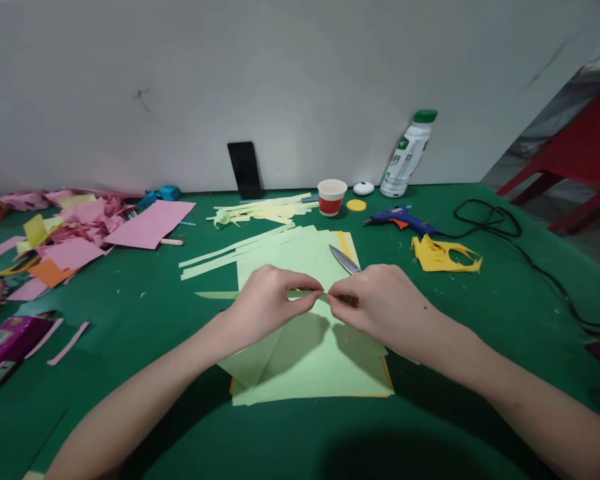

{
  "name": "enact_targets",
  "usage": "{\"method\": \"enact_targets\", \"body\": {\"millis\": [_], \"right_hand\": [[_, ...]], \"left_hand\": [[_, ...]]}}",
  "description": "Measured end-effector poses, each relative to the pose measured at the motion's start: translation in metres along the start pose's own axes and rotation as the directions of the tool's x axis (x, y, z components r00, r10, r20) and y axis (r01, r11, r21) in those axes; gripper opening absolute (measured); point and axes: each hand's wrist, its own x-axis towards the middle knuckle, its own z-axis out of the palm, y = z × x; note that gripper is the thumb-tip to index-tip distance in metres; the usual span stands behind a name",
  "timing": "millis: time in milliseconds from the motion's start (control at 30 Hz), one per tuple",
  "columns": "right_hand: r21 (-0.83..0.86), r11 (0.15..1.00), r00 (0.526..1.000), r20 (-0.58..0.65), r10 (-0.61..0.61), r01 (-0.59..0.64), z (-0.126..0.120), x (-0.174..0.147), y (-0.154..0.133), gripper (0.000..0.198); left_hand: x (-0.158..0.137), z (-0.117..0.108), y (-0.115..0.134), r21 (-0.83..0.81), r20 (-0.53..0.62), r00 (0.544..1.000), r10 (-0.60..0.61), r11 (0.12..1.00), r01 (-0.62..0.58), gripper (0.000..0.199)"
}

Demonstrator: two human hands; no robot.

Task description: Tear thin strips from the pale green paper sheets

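Between my two hands runs a narrow light green paper strip (216, 295), its pointed end sticking out to the left. My left hand (273, 303) pinches it between thumb and forefinger. Close beside, the fingertips of my right hand (375, 300) are closed on the same strip, nearly touching the left ones. Below both hands lies a stack of light green paper sheets (320, 370), with yellow-orange edges showing underneath. The pointed scissors blade (343, 259) rests on the stack, the rest of it hidden behind my right hand.
Cut green strips (235, 253) lie left of the stack. Behind stand a red-and-white paper cup (331, 198), a black phone (245, 168) and a white bottle (407, 157). A blue glue gun (403, 219) with its cord is at right; pink paper scraps (87, 227) pile up at left.
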Motion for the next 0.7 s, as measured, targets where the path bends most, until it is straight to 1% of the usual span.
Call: {"method": "enact_targets", "body": {"millis": [100, 200, 333, 467, 600, 700], "right_hand": [[0.009, 1.000, 1.000, 0.013, 0.000, 0.000, -0.002, 0.000, 0.000, 0.032], [0.008, 1.000, 1.000, 0.019, 0.011, -0.011, -0.003, 0.000, 0.001, 0.031], [-0.010, 1.000, 1.000, 0.001, 0.023, -0.023, -0.006, 0.000, 0.004, 0.031], [-0.022, 0.999, 0.999, -0.004, 0.036, -0.036, -0.010, 0.000, 0.014, 0.030], [-0.014, 0.997, 0.997, 0.010, 0.076, -0.076, -0.016, 0.000, 0.025, 0.031], [0.009, 0.994, 0.993, 0.047, 0.108, -0.108, -0.021, 0.000, 0.033, 0.032]], "left_hand": [[0.000, 0.000, -0.001, 0.013, 0.000, 1.000, -0.002, 1.000, 0.002, 0.019], [0.001, 0.000, -0.003, 0.043, -0.025, 1.000, -0.016, 0.999, 0.017, 0.019], [0.007, -0.003, -0.011, 0.069, -0.055, 0.996, -0.076, 0.994, 0.080, 0.019], [0.014, -0.007, -0.026, 0.047, -0.074, 0.983, -0.167, 0.984, 0.171, 0.020], [0.020, -0.013, -0.046, 0.049, -0.100, 0.975, -0.200, 0.978, 0.205, 0.022], [0.022, -0.016, -0.060, 0.062, -0.123, 0.966, -0.228, 0.970, 0.237, 0.023]]}}
